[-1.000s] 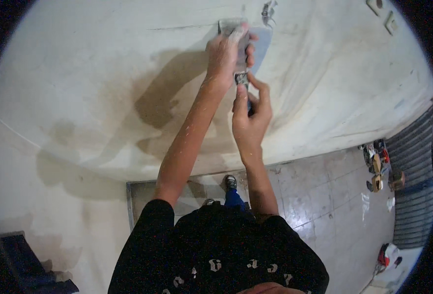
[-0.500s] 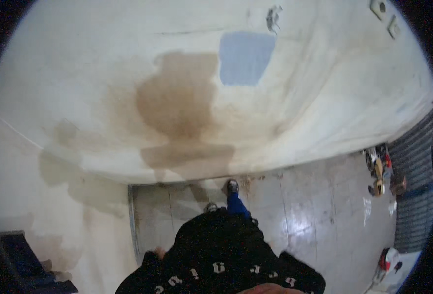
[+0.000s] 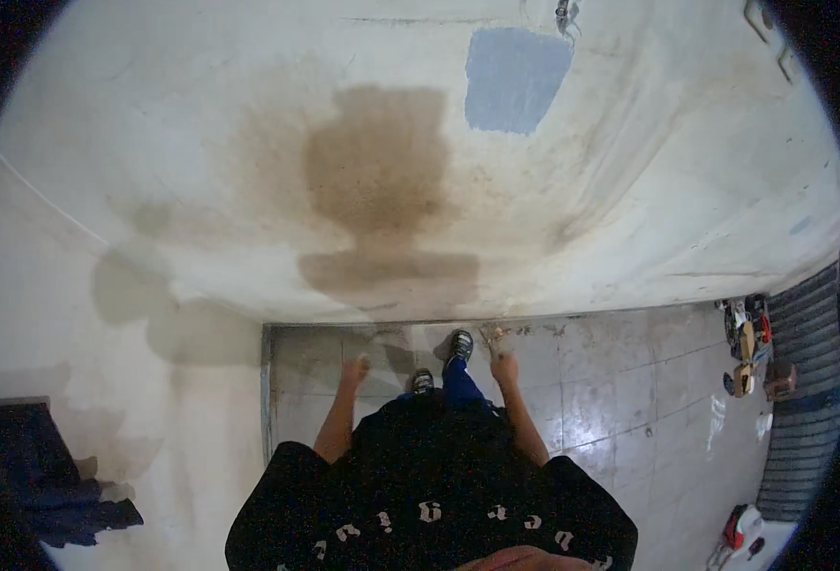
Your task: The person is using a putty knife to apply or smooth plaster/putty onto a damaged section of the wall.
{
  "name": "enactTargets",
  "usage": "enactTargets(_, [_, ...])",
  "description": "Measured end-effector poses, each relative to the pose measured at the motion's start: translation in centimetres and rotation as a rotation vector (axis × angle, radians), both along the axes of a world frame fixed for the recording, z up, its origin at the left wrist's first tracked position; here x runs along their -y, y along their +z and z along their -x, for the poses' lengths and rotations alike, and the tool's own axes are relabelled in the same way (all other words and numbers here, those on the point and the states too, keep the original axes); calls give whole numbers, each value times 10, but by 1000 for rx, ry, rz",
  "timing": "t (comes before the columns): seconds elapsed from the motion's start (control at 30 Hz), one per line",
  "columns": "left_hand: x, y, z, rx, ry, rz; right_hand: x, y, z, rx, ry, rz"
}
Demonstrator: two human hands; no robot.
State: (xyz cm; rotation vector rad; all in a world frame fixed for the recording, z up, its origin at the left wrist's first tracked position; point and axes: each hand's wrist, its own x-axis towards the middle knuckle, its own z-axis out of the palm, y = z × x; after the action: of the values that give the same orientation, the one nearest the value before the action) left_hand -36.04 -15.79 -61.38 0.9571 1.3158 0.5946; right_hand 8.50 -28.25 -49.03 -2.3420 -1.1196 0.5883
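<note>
My left hand (image 3: pixel 355 367) hangs forward over the tiled floor, left of my feet. Its fingers are small and smeared, and I cannot make out anything in them. On the other side of my body, my right hand (image 3: pixel 503 365) is held out at about the same height. Blur hides its fingers too, and whether they hold anything. Neither hand touches the wall. Between the hands are my dark shoes (image 3: pixel 460 344) and one blue trouser leg (image 3: pixel 461 383), below a black shirt (image 3: pixel 429 466) with pale lettering.
A stained white wall (image 3: pixel 648 190) with a grey-blue patch (image 3: pixel 517 80) rises ahead. Dark clothing (image 3: pixel 49 476) hangs at the left. On the tiled floor (image 3: pixel 610 390), a motorbike-like object (image 3: pixel 745 343) stands near a corrugated shutter (image 3: pixel 805 400). A red and white object (image 3: pixel 742 533) lies lower right.
Both forearms and hands have come into view in front of my body. The view has shifted, so the wall patch now sits higher and farther right.
</note>
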Motion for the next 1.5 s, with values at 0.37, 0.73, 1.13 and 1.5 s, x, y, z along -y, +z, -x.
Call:
enactTargets(0.37, [-55,436,-292,698,-16,-208,-64,291,74,-868,121,-671])
enactTargets(0.73, [-76,530,-329,798,-56,-351,-73,373,41,-804,212,-798])
enactTargets(1.13, [-83,541,-356,685,236,-473,-99,368,30,-815,347,-887])
enactTargets(1.5, [-81,542,-359,678,259,-515,-97,367,34,-806,286,-823])
